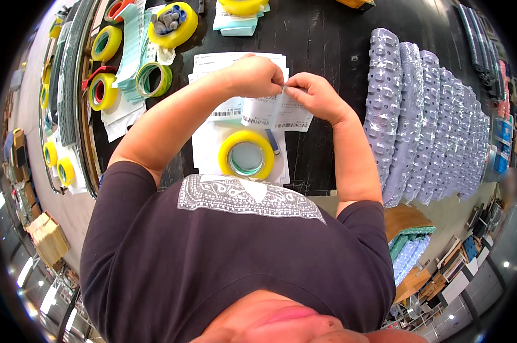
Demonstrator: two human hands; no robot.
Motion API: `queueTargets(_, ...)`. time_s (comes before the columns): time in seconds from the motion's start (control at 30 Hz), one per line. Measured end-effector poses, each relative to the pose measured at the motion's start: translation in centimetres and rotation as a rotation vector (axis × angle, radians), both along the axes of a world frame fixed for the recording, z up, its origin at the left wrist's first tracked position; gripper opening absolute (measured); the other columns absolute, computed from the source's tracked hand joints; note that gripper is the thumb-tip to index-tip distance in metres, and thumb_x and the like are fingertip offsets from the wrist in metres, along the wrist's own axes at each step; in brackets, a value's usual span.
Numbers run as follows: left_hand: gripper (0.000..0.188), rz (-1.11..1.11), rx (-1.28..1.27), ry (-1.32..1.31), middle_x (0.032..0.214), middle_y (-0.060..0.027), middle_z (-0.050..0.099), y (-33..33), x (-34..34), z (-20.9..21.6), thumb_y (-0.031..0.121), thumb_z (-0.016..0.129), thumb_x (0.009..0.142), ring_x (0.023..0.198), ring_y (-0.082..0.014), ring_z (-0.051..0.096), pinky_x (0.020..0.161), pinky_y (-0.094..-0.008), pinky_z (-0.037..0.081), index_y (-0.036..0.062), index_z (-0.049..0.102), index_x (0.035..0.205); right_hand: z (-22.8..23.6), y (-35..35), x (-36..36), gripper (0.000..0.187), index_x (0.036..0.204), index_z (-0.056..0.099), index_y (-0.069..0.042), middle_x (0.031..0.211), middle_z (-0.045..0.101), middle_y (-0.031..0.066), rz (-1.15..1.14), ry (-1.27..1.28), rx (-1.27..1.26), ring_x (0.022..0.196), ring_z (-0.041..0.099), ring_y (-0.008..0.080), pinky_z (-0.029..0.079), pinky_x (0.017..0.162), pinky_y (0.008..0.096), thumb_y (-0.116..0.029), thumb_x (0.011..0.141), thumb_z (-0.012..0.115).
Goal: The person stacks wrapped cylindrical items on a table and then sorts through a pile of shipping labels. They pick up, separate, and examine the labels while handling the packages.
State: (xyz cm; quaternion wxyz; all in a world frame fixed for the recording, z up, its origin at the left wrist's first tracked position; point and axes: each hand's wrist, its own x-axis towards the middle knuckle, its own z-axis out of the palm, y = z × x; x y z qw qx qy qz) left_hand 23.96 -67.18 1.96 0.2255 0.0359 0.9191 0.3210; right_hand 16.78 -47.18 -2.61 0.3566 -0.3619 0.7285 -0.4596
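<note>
A printed label sheet [261, 110] with barcodes hangs between my hands over the black table. My left hand [255, 76] is closed in a pinch at the sheet's upper edge. My right hand [316, 95] pinches the same sheet just beside it, thumb and forefinger together, and the fingertips of both hands nearly meet. Under them lie white printed papers [207, 151]. On these papers, close to my chest, rests a large yellow tape roll [224, 153], with a small dark blue object [271, 140] beside it.
Several bubbly grey plastic-wrapped rolls [384, 108] line the table's right side. Tape rolls [106, 43], a red-handled tape dispenser [102, 91] and pale green label strips [131, 48] crowd the left. Grey gloves [168, 22] sit in a yellow tape roll [191, 26] at the back.
</note>
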Motion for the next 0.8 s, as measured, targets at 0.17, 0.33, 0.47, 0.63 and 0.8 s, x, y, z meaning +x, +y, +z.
queueTargets(0.17,0.017,-0.035,-0.001,0.031,0.085,-0.0077,0.07,0.2,0.1,-0.2,0.021,0.065,0.08,0.084,-0.0221,0.066,0.106,-0.0452,0.035,0.0077,0.071,0.088,0.9,-0.2,0.6,0.017,0.095,0.068,0.0,0.083,0.065,0.0073,-0.071,-0.029,0.043,0.075,0.059,0.0153,0.048,0.07,0.0289,-0.015,0.088,0.067)
queueTargets(0.33,0.013,0.025,0.068,0.1,0.088,-0.0045,0.067,0.3,0.6,0.3,0.018,0.065,0.081,0.09,-0.0206,0.064,0.116,-0.0492,0.022,0.0085,0.07,0.087,0.7,0.2,0.7,0.013,0.092,0.067,-0.001,0.081,0.062,0.0017,-0.136,-0.129,-0.076,0.076,0.055,0.0091,0.046,0.068,0.0253,-0.014,0.091,0.064)
queueTargets(0.47,0.009,0.029,0.106,0.227,0.087,-0.0047,0.067,0.2,0.9,0.4,0.015,0.066,0.08,0.091,-0.0208,0.064,0.117,-0.0491,0.02,0.0085,0.071,0.084,0.2,0.1,1.0,0.012,0.09,0.066,-0.001,0.081,0.06,-0.0012,-0.163,-0.241,-0.178,0.076,0.052,0.0064,0.044,0.068,0.023,-0.013,0.092,0.064)
queueTargets(0.63,0.009,0.015,0.053,0.36,0.086,-0.0053,0.068,0.1,1.3,0.3,0.015,0.066,0.08,0.093,-0.0216,0.064,0.116,-0.0491,0.022,0.008,0.071,0.084,-0.4,-0.3,1.3,0.011,0.088,0.065,-0.001,0.082,0.058,-0.001,-0.186,-0.176,-0.288,0.076,0.052,0.0069,0.044,0.068,0.0228,-0.011,0.092,0.064)
queueTargets(0.8,0.014,0.015,0.08,0.198,0.087,-0.0082,0.069,-0.1,0.5,1.2,0.017,0.065,0.081,0.088,-0.0236,0.066,0.115,-0.0507,0.023,0.0061,0.071,0.088,0.1,-0.2,1.3,0.018,0.089,0.066,-0.001,0.083,0.059,0.0003,-0.249,-0.14,-0.305,0.076,0.053,0.0086,0.044,0.069,0.024,-0.018,0.094,0.062)
